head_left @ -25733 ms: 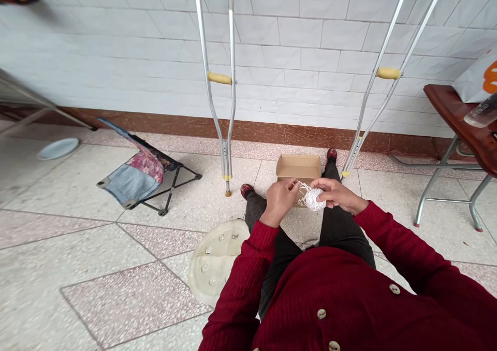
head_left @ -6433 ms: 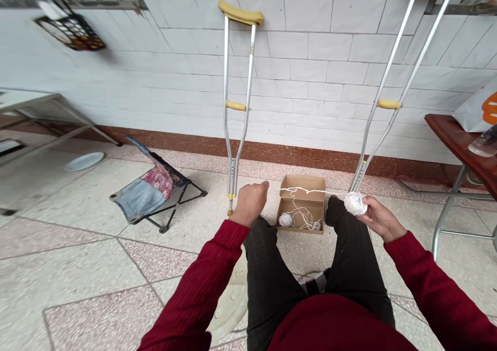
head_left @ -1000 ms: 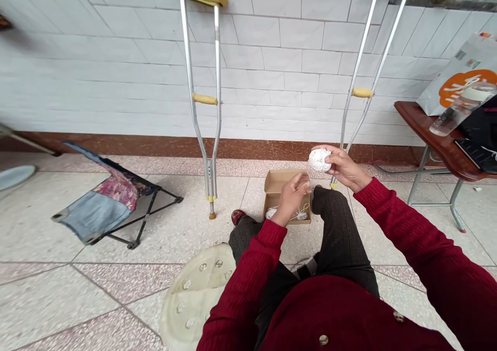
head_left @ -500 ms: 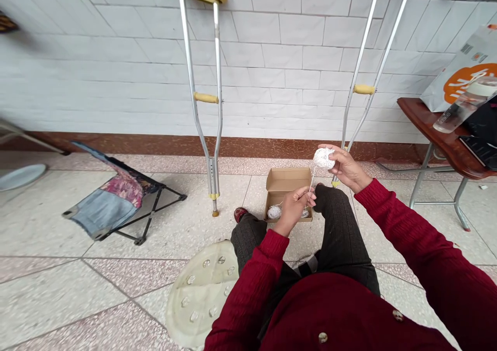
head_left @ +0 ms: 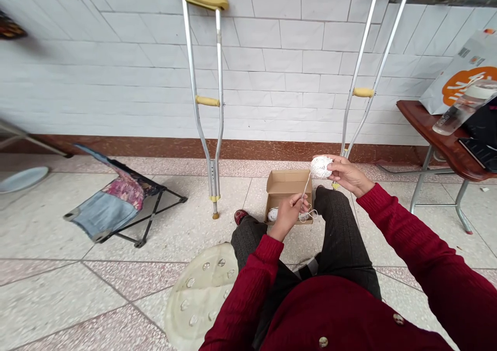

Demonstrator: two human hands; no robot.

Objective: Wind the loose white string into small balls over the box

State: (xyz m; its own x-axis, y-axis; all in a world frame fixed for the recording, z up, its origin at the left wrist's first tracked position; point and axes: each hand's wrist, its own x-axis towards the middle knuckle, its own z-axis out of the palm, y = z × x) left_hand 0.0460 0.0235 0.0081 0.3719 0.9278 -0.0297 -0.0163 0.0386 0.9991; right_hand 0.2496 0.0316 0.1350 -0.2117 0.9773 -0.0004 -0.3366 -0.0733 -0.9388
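Observation:
My right hand (head_left: 348, 175) is closed on a white ball of yarn (head_left: 321, 167), held up above the far right corner of the box. From the ball a strand of yarn (head_left: 306, 184) slants down to my left hand (head_left: 291, 212), whose fingers pinch it. Loose loops hang just right of those fingers. Below, an open cardboard box (head_left: 287, 186) stands on the floor between my feet, its lid raised at the back. Another white yarn ball (head_left: 273, 214) lies in the box's left part. My left hand hides much of the inside.
Two crutches, one left (head_left: 213, 164) and one right (head_left: 355, 102), lean on the tiled wall. A folding stool (head_left: 112, 206) stands left, a pale round perforated mat (head_left: 198, 294) nearer me. At right, a brown-topped stool (head_left: 435, 128) carries a bag and a bottle (head_left: 458, 113).
The yarn ball in my right hand has turned and shifted slightly left and down. My left hand has moved a little left and lower, and loose yarn loops now show beside it.

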